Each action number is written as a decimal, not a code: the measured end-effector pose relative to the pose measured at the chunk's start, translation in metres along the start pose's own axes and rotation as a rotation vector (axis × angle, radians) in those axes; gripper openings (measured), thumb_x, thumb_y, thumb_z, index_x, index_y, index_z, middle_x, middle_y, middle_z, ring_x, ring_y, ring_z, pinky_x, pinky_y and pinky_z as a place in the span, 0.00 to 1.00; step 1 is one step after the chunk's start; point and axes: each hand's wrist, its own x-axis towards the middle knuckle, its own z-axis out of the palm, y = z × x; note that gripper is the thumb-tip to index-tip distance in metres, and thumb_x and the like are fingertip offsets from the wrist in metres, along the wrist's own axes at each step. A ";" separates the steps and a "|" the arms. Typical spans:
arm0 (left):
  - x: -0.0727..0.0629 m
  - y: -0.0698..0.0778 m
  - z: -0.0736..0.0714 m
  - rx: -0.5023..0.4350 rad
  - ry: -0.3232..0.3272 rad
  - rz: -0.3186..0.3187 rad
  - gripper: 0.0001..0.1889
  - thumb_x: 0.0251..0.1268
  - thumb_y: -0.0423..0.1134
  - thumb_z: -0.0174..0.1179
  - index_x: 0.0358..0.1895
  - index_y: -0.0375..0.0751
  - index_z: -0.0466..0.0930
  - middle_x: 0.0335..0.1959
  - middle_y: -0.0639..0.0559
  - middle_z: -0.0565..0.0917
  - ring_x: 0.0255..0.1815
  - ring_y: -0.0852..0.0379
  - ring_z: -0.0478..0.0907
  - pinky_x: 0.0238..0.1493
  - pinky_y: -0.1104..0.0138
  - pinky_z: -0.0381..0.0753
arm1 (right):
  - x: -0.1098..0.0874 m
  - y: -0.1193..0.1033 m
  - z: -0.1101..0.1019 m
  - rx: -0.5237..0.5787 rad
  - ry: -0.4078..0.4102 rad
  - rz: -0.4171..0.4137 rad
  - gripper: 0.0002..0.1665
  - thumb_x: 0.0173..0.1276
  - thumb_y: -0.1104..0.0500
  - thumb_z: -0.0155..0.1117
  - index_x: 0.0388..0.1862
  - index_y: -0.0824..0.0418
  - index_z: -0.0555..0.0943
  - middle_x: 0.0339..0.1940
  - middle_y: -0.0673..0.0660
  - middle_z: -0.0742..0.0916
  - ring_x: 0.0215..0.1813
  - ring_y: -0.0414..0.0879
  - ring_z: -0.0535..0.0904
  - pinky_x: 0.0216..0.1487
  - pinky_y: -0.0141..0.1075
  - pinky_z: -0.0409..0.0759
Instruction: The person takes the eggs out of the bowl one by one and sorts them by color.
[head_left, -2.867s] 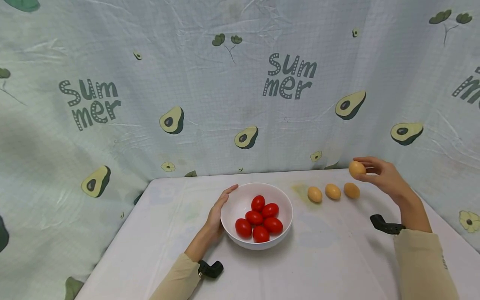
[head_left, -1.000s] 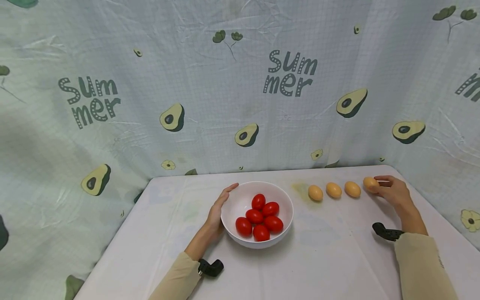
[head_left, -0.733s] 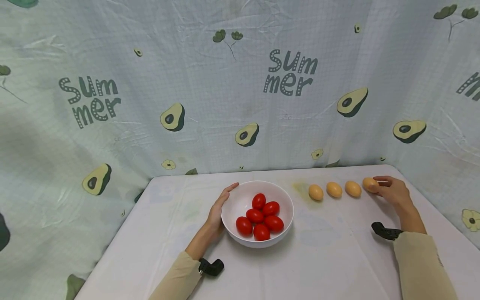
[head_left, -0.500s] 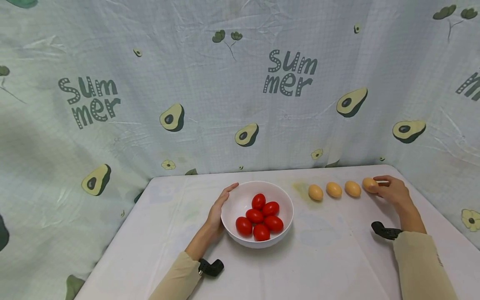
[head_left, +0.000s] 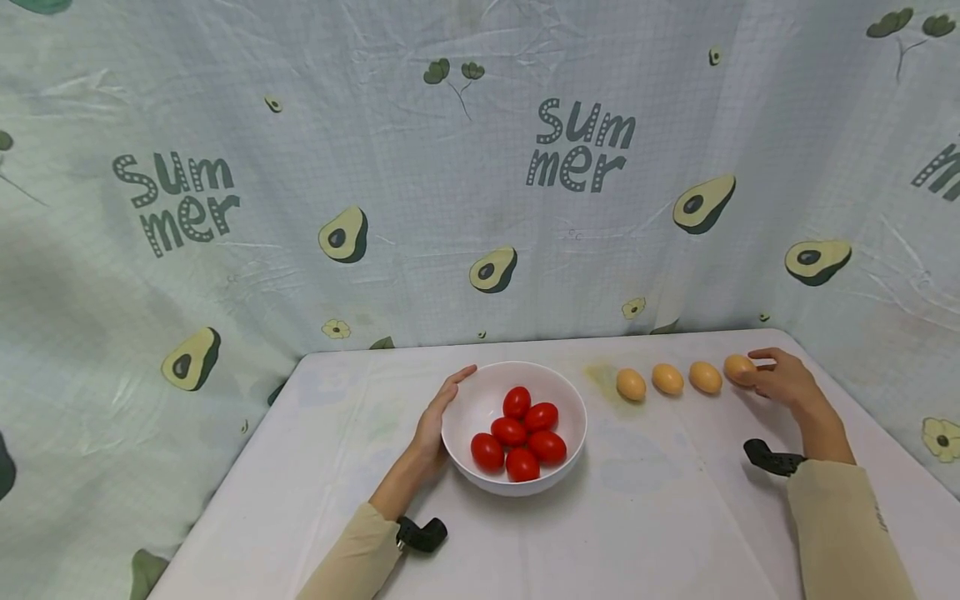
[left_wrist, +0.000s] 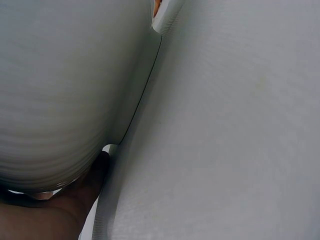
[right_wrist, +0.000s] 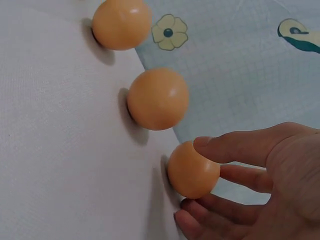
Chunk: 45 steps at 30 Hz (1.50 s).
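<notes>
Right hand (head_left: pixel 786 382) has lowered, pinching the rightmost egg (head_left: pixel 738 369).

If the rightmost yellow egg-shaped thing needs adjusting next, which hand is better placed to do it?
Probably the right hand: its thumb and fingers are at that yellow egg-shaped thing. The left hand is farther off, against the white bowl.

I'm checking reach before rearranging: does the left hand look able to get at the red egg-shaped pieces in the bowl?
Likely yes: the left hand touches the white bowl, whose open top leaves the red pieces uncovered; only its wall is between.
</notes>
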 end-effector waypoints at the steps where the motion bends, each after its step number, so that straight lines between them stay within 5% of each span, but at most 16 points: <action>1: 0.000 0.000 0.000 -0.003 0.001 -0.002 0.28 0.84 0.49 0.30 0.81 0.53 0.59 0.85 0.53 0.57 0.84 0.44 0.56 0.84 0.48 0.55 | -0.001 -0.001 -0.001 -0.021 -0.006 -0.011 0.47 0.75 0.51 0.60 0.76 0.79 0.53 0.70 0.86 0.65 0.62 0.74 0.74 0.61 0.60 0.79; 9: -0.001 0.000 -0.001 0.005 0.001 -0.005 0.28 0.84 0.49 0.30 0.81 0.54 0.60 0.85 0.52 0.57 0.83 0.45 0.57 0.84 0.49 0.55 | -0.009 -0.019 -0.010 -0.159 -0.032 -0.030 0.50 0.74 0.46 0.59 0.76 0.79 0.51 0.69 0.86 0.63 0.65 0.80 0.65 0.63 0.72 0.71; 21: -0.002 0.002 0.001 -0.036 0.014 -0.031 0.27 0.84 0.50 0.31 0.79 0.57 0.63 0.83 0.56 0.60 0.82 0.48 0.60 0.84 0.51 0.58 | -0.015 -0.066 0.005 -0.227 0.037 -0.204 0.41 0.72 0.56 0.63 0.73 0.78 0.60 0.69 0.86 0.67 0.68 0.79 0.66 0.63 0.71 0.73; 31: -0.001 0.000 0.000 -0.024 0.013 -0.023 0.27 0.84 0.49 0.30 0.80 0.56 0.62 0.83 0.54 0.60 0.81 0.47 0.60 0.84 0.50 0.57 | -0.028 -0.107 0.021 -0.162 0.071 -0.380 0.36 0.74 0.55 0.65 0.74 0.69 0.67 0.69 0.78 0.74 0.70 0.74 0.70 0.66 0.70 0.72; 45: -0.002 0.003 0.000 -0.036 0.004 -0.030 0.28 0.84 0.50 0.31 0.81 0.54 0.60 0.83 0.55 0.59 0.82 0.46 0.59 0.84 0.49 0.56 | -0.060 -0.166 0.047 -0.028 -0.012 -0.615 0.30 0.72 0.60 0.68 0.69 0.66 0.73 0.66 0.68 0.81 0.66 0.65 0.79 0.65 0.59 0.80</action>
